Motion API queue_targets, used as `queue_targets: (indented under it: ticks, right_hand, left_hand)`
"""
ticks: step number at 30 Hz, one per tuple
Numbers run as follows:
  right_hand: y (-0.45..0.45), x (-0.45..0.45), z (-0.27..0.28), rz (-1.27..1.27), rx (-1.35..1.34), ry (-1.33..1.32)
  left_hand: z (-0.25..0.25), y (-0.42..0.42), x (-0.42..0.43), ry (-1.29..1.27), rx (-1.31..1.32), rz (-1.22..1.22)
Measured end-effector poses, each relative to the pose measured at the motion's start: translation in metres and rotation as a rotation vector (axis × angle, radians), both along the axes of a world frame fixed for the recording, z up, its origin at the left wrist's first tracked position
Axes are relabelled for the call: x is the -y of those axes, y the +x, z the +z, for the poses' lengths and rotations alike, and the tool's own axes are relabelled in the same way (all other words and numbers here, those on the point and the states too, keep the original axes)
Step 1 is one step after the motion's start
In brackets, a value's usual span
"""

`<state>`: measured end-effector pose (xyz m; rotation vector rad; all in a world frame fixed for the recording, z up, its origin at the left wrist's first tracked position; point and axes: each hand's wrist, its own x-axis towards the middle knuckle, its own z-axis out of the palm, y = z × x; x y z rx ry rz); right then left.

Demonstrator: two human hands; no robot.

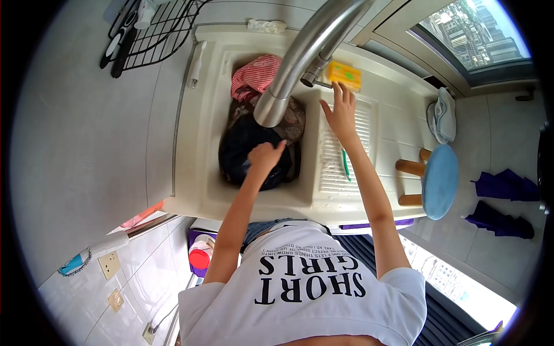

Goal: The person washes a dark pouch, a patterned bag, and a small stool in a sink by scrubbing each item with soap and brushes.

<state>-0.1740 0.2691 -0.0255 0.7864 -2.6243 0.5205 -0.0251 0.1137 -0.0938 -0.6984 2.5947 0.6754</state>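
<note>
Dark cloth [234,147]: bunched in the basin [202,132], with no clear long axis. Left hand [266,155], nearer, is over it, fingers curled, thumb apart; I cannot tell whether they grip it.
Tap lever [323,85]: slim, long axis crosswise from the tap [294,63], its end at the fingertips of the nearer right hand [341,112]. Those fingers are extended, clasping nothing; contact unclear.
Yellow pack [347,74]: just beyond those fingertips.
Striped cloth [254,75]: basin's far end.
</note>
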Motion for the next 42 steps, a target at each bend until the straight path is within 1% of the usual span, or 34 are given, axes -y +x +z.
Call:
queue_targets:
  ticks: [1, 2, 4, 5, 7, 9, 10, 11, 12, 13, 14, 15, 16, 17, 18, 19, 20, 21, 22, 23, 24, 26, 27, 28, 29, 31, 32, 33, 34, 35, 37, 38, 40, 42]
  right_hand:
    - [-0.006, 0.014, 0.005, -0.026, -0.135, 0.119]
    - [-0.013, 0.026, 0.005, -0.017, -0.132, 0.120]
    - [-0.026, 0.047, 0.005, -0.040, 0.000, 0.407]
    - [-0.030, 0.053, 0.003, -0.033, -0.005, 0.411]
    - [-0.034, 0.059, -0.007, -0.145, 0.022, 0.682]
    - [-0.039, 0.060, -0.017, -0.152, 0.016, 0.719]
    - [-0.041, 0.060, -0.023, -0.168, 0.016, 0.747]
    - [-0.043, 0.060, -0.030, -0.158, 0.015, 0.751]
    - [-0.047, 0.058, -0.041, -0.178, -0.046, 0.722]
    - [-0.050, 0.056, -0.048, -0.199, -0.106, 0.693]
    - [-0.054, 0.055, -0.055, -0.207, -0.090, 0.736]
    - [-0.052, 0.058, -0.050, -0.205, -0.091, 0.735]
    - [-0.051, 0.062, -0.044, -0.265, 0.073, 0.696]
    - [-0.049, 0.066, -0.039, -0.324, 0.236, 0.652]
    - [-0.050, 0.066, -0.042, -0.325, 0.235, 0.649]
    - [-0.054, 0.065, -0.051, -0.328, 0.281, 0.584]
    - [-0.057, 0.063, -0.061, -0.330, 0.326, 0.518]
    - [-0.060, 0.060, -0.072, -0.332, 0.325, 0.515]
    - [-0.061, 0.057, -0.081, -0.318, 0.081, 0.550]
    - [-0.062, 0.054, -0.089, -0.302, -0.162, 0.579]
    - [-0.055, 0.055, -0.083, -0.307, -0.161, 0.577]
    - [-0.027, 0.063, -0.050, -0.238, -0.401, 0.622]
    - [-0.009, 0.070, -0.028, -0.240, -0.403, 0.621]
    - [0.013, 0.079, -0.003, 0.007, -0.262, 0.496]
    - [0.026, 0.089, 0.008, 0.250, -0.122, 0.364]
    - [0.041, 0.106, -0.031, 0.455, 0.190, -0.172]
    - [0.051, 0.118, -0.032, 0.451, 0.191, -0.175]
    - [0.061, 0.130, -0.031, 0.330, 0.794, -0.466]
    - [0.066, 0.136, -0.030, 0.174, 1.394, -0.751]
    - [0.067, 0.137, -0.032, 0.175, 1.392, -0.755]
    - [0.066, 0.141, -0.042, 0.109, 1.901, -1.372]
    - [0.068, 0.133, -0.045, 0.361, 1.858, -1.408]
    - [0.072, 0.133, -0.031, 0.326, 1.848, -1.449]
    - [0.077, 0.132, -0.008, 0.283, 1.830, -1.492]
  left_hand:
    - [-0.014, -0.010, -0.008, 0.138, 0.101, -0.048]
    - [-0.023, -0.016, -0.015, 0.121, 0.107, -0.070]
    - [-0.058, -0.021, -0.015, 0.115, 0.129, -0.064]
    - [-0.077, -0.023, -0.015, 0.111, 0.152, -0.070]
    - [-0.077, -0.023, -0.007, 0.141, 0.154, -0.057]
    - [-0.070, -0.023, 0.001, 0.389, 0.283, -0.073]
    - [-0.066, -0.020, 0.003, 0.394, 0.280, -0.064]
    - [-0.061, -0.014, 0.004, 0.363, 0.180, -0.066]
    - [-0.056, -0.008, 0.005, 0.330, 0.080, -0.069]
    - [-0.050, -0.001, 0.006, 0.333, 0.082, -0.063]
    - [-0.044, 0.005, 0.009, 0.377, -0.007, -0.056]
    - [-0.039, 0.010, 0.013, 0.417, -0.099, -0.051]
    - [-0.036, 0.014, 0.018, 0.416, -0.099, -0.050]
    - [-0.033, 0.017, 0.022, 0.516, -0.118, -0.014]
    - [-0.030, 0.020, 0.027, 0.617, -0.136, 0.021]
    - [-0.028, 0.024, 0.031, 0.615, -0.137, 0.019]
    - [-0.025, 0.027, 0.035, 0.704, -0.172, 0.040]
    - [-0.024, 0.030, 0.038, 0.793, -0.207, 0.062]
    - [-0.026, 0.033, 0.041, 0.791, -0.207, 0.058]
    - [-0.028, 0.036, 0.044, 0.848, -0.251, 0.091]
    - [-0.029, 0.038, 0.046, 0.907, -0.295, 0.123]
    - [-0.025, 0.042, 0.050, 0.911, -0.342, 0.133]
    - [-0.022, 0.043, 0.051, 0.920, -0.385, 0.149]
    - [-0.019, 0.045, 0.053, 0.920, -0.385, 0.147]
    - [-0.015, 0.045, 0.055, 0.923, -0.402, 0.181]
    - [-0.012, 0.044, 0.059, 0.924, -0.417, 0.212]
    - [-0.013, 0.043, 0.060, 0.982, -0.455, 0.270]
    - [-0.011, 0.043, 0.061, 1.040, -0.493, 0.328]
    - [-0.009, 0.044, 0.062, 1.039, -0.491, 0.324]
    - [-0.006, 0.044, 0.065, 1.062, -0.506, 0.353]
    - [-0.004, 0.044, 0.070, 1.082, -0.526, 0.384]
    - [-0.004, 0.045, 0.072, 1.107, -0.539, 0.402]
    - [-0.001, 0.044, 0.074, 1.133, -0.554, 0.421]
    - [0.008, 0.042, 0.074, 1.235, -0.593, 0.477]
